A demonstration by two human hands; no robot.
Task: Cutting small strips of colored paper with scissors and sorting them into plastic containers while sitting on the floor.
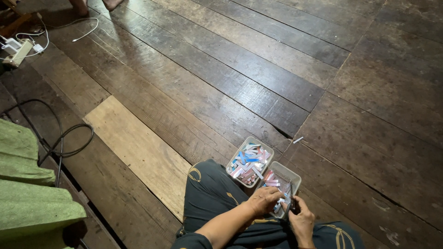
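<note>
Paper strips (277, 182) fill the near clear tub (295, 177) on the floor (230, 69) by the knee. Left hand (264, 199) pinches strips at its rim; right hand (302, 221) grips a thin dark tool (289, 203). Second tub (249, 162) touching, just beyond. One stray strip (298, 139) farther out.

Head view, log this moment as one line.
left hand: in clear tray of paper strips | right hand: pinching dark strip | second tray: beside, full | loose strip: on floor

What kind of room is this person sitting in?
Probably a room in a home: a worn wooden plank floor, a power strip with chargers by the wall, and green bedding or cushions beside the seated person.
</note>
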